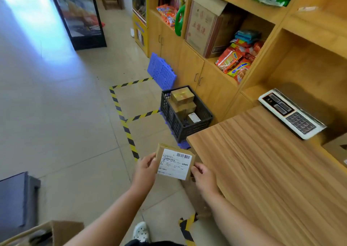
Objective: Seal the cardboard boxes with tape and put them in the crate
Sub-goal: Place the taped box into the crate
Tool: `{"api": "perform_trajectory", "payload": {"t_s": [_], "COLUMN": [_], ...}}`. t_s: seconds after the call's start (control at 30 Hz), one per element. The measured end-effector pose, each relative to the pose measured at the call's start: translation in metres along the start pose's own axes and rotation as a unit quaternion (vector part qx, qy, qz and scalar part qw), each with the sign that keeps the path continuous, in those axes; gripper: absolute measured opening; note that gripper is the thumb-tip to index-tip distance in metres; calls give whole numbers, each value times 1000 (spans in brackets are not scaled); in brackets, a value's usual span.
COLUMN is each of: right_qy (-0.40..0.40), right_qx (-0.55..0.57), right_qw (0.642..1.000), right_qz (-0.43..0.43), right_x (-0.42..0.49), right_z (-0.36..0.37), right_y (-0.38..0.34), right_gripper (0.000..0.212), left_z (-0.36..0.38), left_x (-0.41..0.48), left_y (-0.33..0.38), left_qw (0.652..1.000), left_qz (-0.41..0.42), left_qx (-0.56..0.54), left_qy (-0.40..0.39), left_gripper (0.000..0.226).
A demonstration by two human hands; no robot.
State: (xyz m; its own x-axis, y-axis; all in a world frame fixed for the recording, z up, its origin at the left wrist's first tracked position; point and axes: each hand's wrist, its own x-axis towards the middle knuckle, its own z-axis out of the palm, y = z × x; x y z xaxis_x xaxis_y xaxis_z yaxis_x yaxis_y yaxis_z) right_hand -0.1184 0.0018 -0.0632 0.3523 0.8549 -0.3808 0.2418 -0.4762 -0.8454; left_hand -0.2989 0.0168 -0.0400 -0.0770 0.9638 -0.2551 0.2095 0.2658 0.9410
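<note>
Box: You hold the cardboard box (174, 163) in the air above the floor, label side up, just off the left edge of the counter (272, 170).
Left grip: Your left hand (145, 170) pinches the box's left edge, thumb on top.
Right grip: Your right hand (203, 176) curls round its lower right corner.
Crate: The black crate (185, 114) stands on the floor ahead, beside the counter's far corner, with several boxes inside.
Open room: Bare tiles spread wide to your left, and striped floor tape (129, 137) runs between you and the crate.
Hard to tell: The label print is blurred. You cannot see whether the box's seams are taped. The frame cuts off the open carton (62, 232) at the lower left.
</note>
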Motion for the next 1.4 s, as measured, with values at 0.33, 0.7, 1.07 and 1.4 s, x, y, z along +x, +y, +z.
{"api": "perform_trajectory", "payload": {"t_s": [0.33,0.7,1.07,1.4], "right_qy": [-43,-19,26,150], "right_qx": [0,30,51,87], "right_qw": [999,996,988,955], "right_qz": [22,85,143,239], "right_x": [92,284,442,547], "right_z": [93,132,132,126], "right_y": [-77,-130,-191,-197], "right_gripper": [21,19,21,19], "left_z": [-53,-28,26,116], "left_x": [152,359,533,681], "left_y": [14,43,97,111], "left_qw": [998,988,962,911], "left_qz": [-51,-79,-97,-94], "left_qx": [18,124,220,262], "left_qy": [28,-48,-130,-303], "left_gripper": [15,28,32,26]}}
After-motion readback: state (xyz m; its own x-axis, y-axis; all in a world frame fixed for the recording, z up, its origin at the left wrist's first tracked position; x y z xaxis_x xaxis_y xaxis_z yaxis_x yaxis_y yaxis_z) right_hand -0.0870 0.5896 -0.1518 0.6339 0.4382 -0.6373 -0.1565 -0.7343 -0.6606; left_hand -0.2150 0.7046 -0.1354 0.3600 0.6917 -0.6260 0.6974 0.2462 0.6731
